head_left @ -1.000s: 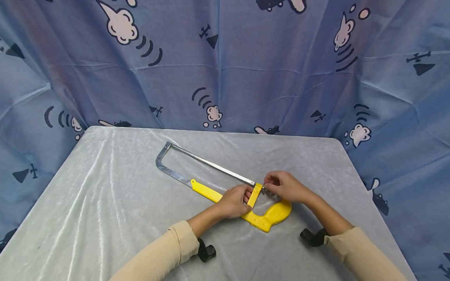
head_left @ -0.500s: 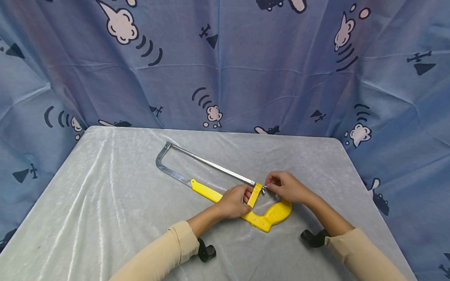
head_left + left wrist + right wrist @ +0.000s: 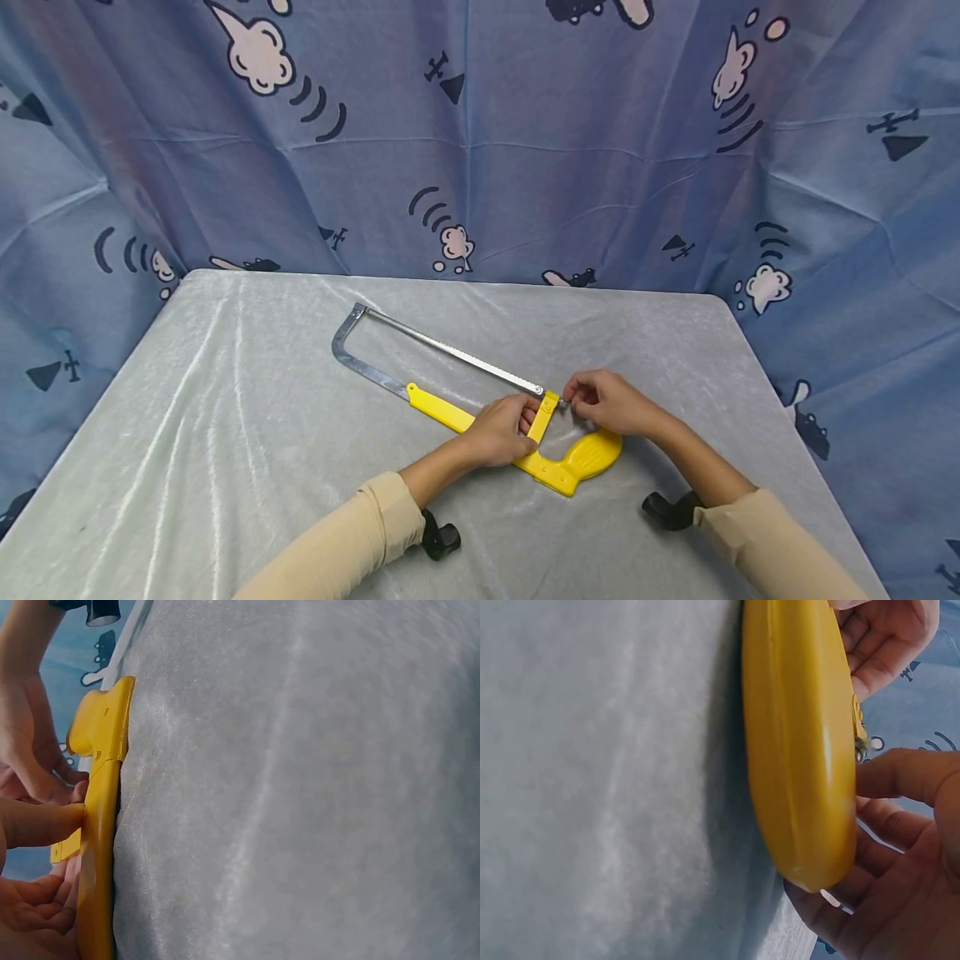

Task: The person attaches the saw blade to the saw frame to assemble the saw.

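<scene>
Head view: the hacksaw (image 3: 442,410) lies on the worktop (image 3: 225,417), its blade (image 3: 457,354) running toward 10 o'clock, its handle (image 3: 594,454) toward 4. The left grip (image 3: 497,431) holds the yellow frame (image 3: 543,419); the right grip (image 3: 617,405) is at the wing nut (image 3: 563,403), though whether pinching it, I cannot tell.

Left wrist view: the left thumb (image 3: 45,823) presses the frame at 9 o'clock; were that hold to loosen, the saw could swivel under any twist.

Right wrist view: the handle crowds the right fingers (image 3: 904,776) near 3 o'clock, so a fingertip might slip off the small nut.
</scene>
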{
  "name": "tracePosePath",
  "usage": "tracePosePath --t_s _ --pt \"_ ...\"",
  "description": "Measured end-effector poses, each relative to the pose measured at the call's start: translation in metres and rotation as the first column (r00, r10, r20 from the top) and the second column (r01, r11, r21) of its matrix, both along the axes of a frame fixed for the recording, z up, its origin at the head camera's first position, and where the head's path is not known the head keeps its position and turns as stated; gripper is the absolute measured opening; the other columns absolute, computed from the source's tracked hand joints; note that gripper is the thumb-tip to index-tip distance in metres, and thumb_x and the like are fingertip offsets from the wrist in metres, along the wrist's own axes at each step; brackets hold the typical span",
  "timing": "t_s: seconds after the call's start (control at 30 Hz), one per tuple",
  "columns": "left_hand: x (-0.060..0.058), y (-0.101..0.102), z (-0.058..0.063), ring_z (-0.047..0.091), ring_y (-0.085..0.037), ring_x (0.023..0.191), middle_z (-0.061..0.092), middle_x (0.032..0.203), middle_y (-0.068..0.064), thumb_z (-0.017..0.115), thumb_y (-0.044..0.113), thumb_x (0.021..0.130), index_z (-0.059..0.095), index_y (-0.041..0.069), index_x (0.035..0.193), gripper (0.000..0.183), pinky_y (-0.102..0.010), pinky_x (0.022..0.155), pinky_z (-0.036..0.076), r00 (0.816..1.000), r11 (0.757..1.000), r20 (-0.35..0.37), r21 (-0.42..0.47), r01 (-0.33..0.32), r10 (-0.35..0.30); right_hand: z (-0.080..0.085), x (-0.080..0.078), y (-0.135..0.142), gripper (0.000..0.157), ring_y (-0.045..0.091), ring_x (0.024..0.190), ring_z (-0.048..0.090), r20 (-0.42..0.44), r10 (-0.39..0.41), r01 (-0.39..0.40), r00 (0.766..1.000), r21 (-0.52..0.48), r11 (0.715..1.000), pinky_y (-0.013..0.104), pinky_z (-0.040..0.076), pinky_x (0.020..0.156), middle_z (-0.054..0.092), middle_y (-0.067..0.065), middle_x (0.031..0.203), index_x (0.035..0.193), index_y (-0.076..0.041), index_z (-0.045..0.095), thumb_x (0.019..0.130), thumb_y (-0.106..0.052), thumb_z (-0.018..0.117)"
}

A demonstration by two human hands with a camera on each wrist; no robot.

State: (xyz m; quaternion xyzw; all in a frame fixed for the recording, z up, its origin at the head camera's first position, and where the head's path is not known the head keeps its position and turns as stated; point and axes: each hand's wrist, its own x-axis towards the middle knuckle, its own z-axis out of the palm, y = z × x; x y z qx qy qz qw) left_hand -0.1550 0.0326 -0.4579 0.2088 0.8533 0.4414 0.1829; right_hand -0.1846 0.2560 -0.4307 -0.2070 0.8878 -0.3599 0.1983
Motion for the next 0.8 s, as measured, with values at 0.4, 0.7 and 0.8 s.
tracePosePath --t_s 0.4,0.7,0.8 --pt "-0.001 0.001 -0.001 0.052 -0.006 0.081 0.057 0.089 0.005 0.078 0.002 0.078 0.062 0.004 0.115 0.041 -0.02 0.075 0.043 1.0 1.0 0.008 -0.008 0.002 -0.002 -0.004 0.001 -0.002 0.009 0.013 0.067 0.052 0.026 0.069 -0.069 0.997 0.03 0.997 0.022 0.046 0.061 0.058 0.0 0.075 0.092 0.003 0.065 0.083 0.003 0.065" --pt "-0.001 0.001 -0.001 0.052 -0.007 0.082 0.056 0.089 0.006 0.078 0.003 0.079 0.061 0.004 0.116 0.041 -0.021 0.076 0.043 1.0 1.0 0.012 -0.028 0.0 0.001 -0.005 0.002 -0.008 0.011 0.013 0.064 0.05 0.011 0.035 -0.036 0.999 0.075 0.997 0.024 0.043 0.059 0.056 -0.001 0.07 0.084 -0.005 0.063 0.085 -0.009 0.074" --pt "-0.001 0.001 -0.001 0.053 -0.007 0.082 0.056 0.089 0.005 0.078 0.003 0.079 0.061 0.004 0.117 0.041 -0.021 0.075 0.043 1.0 1.0 0.021 -0.028 -0.003 0.004 -0.005 0.004 -0.011 0.014 0.012 0.061 0.049 -0.029 0.018 -0.015 0.999 0.114 0.993 0.024 0.041 0.057 0.054 -0.002 0.067 0.08 -0.008 0.062 0.084 -0.012 0.075"
